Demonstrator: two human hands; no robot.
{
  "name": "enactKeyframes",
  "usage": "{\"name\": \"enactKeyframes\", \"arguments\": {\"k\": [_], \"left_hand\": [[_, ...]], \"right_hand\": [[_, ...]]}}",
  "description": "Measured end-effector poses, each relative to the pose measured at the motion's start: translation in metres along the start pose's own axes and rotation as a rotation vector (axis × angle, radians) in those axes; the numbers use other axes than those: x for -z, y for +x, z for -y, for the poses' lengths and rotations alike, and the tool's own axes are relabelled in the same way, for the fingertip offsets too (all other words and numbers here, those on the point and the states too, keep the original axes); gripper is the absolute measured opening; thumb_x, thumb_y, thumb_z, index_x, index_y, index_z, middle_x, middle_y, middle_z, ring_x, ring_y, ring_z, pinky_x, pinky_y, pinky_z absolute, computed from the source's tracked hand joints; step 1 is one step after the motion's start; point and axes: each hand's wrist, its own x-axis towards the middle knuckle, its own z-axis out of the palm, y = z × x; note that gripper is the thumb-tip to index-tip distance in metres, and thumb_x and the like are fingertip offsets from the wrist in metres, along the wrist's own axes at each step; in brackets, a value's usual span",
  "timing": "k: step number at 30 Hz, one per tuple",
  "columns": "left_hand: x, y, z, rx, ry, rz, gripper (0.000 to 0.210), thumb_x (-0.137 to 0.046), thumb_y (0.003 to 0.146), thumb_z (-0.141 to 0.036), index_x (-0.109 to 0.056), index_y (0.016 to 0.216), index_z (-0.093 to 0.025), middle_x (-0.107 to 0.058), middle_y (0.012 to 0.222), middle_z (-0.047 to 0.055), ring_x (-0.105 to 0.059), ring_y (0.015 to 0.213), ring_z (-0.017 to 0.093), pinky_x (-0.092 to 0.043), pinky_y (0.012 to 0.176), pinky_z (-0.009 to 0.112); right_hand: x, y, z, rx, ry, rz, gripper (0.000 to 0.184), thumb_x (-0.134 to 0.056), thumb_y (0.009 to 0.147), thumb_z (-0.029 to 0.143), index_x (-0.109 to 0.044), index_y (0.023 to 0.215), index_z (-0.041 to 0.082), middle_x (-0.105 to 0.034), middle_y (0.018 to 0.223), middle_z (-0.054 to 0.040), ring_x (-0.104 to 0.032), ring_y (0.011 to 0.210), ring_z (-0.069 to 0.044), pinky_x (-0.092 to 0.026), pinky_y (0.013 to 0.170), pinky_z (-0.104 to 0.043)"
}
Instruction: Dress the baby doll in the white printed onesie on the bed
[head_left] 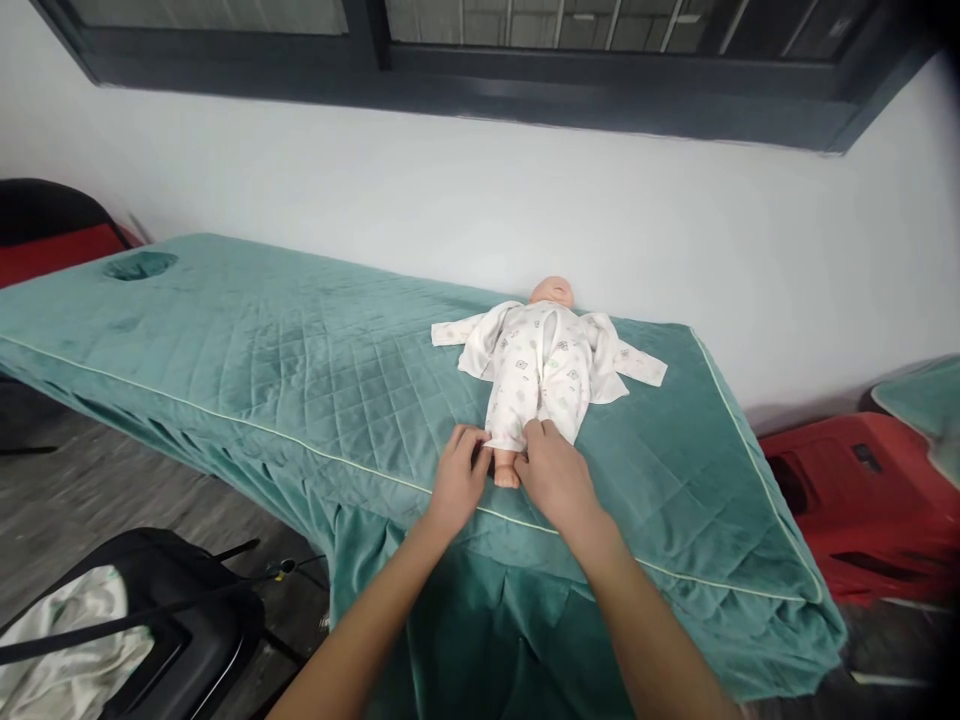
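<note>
I have both hands at the near end of the baby doll [541,345], which lies face up on the massage bed [300,370], head toward the wall and feet toward me. The doll sits close to the bed's near edge, which puts its legs within easy reach of both hands.

Left hand [459,478]: fingers curled and pinching the cuff of the romper [525,375] leg just left of the bare foot [507,470]. The grip holds the fabric edge steady at the ankle.

Right hand [556,472]: fingers bunched together, tips pressed onto the romper fabric between the two legs, directly beyond the knuckles. Whether it pinches cloth or only presses it down, I cannot tell from this angle.

The foot protrudes between the two hands, touching or nearly touching both. The romper lies open at the chest, its sleeves spread flat to either side, well beyond the hands.

Below and left of my left forearm, a black bag [180,620] with pale cloth sits on the floor. A red object [862,500] stands far right of the right hand.
</note>
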Motion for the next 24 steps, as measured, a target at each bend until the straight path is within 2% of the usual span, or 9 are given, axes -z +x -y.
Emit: {"name": "enactKeyframes", "arguments": {"k": [4, 8, 15, 21, 24], "left_hand": [[0.002, -0.002, -0.007, -0.044, 0.010, 0.007, 0.015, -0.045, 0.100, -0.022, -0.059, 0.095, -0.019, -0.060, 0.095, 0.005, -0.058, 0.089, 0.018, -0.050, 0.082, 0.033], [0.006, -0.007, -0.013, -0.114, 0.009, 0.009, 0.013, -0.044, 0.101, -0.021, -0.056, 0.097, -0.019, -0.059, 0.094, 0.005, -0.059, 0.088, 0.017, -0.050, 0.081, 0.031], [0.022, -0.018, -0.027, -0.240, 0.067, -0.043, 0.011, -0.044, 0.103, -0.016, -0.054, 0.104, -0.020, -0.059, 0.098, 0.005, -0.058, 0.091, 0.017, -0.049, 0.083, 0.030], [0.023, -0.031, -0.028, -0.240, 0.152, -0.022, 0.013, -0.044, 0.101, -0.012, -0.053, 0.105, -0.020, -0.059, 0.098, 0.005, -0.058, 0.091, 0.018, -0.050, 0.082, 0.031], [0.020, -0.032, -0.030, -0.214, 0.148, 0.004, 0.016, -0.046, 0.100, -0.012, -0.054, 0.112, -0.019, -0.059, 0.107, 0.007, -0.058, 0.103, 0.020, -0.050, 0.091, 0.035]], "right_hand": [[-0.005, 0.002, 0.002, -0.003, -0.014, -0.087, 0.008, -0.051, 0.099, 0.024, -0.054, 0.105, 0.020, -0.059, 0.100, -0.0038, -0.057, 0.078, -0.017, -0.019, 0.058, -0.028], [-0.012, 0.000, -0.004, 0.029, 0.077, -0.190, 0.011, -0.046, 0.100, 0.025, -0.057, 0.100, 0.020, -0.060, 0.096, -0.0038, -0.055, 0.077, -0.016, -0.023, 0.059, -0.027], [-0.015, -0.026, -0.019, 0.314, 0.296, -0.422, 0.016, -0.045, 0.094, 0.015, -0.060, 0.097, 0.019, -0.061, 0.097, -0.0057, -0.056, 0.090, -0.019, -0.041, 0.077, -0.030], [-0.017, -0.040, -0.020, 0.411, 0.287, -0.377, 0.015, -0.046, 0.095, 0.014, -0.060, 0.098, 0.018, -0.062, 0.098, -0.0057, -0.054, 0.093, -0.022, -0.043, 0.085, -0.035], [-0.019, -0.039, -0.031, 0.391, 0.404, -0.362, 0.014, -0.047, 0.098, 0.017, -0.059, 0.104, 0.018, -0.061, 0.102, -0.0053, -0.054, 0.097, -0.021, -0.043, 0.088, -0.035]]}}
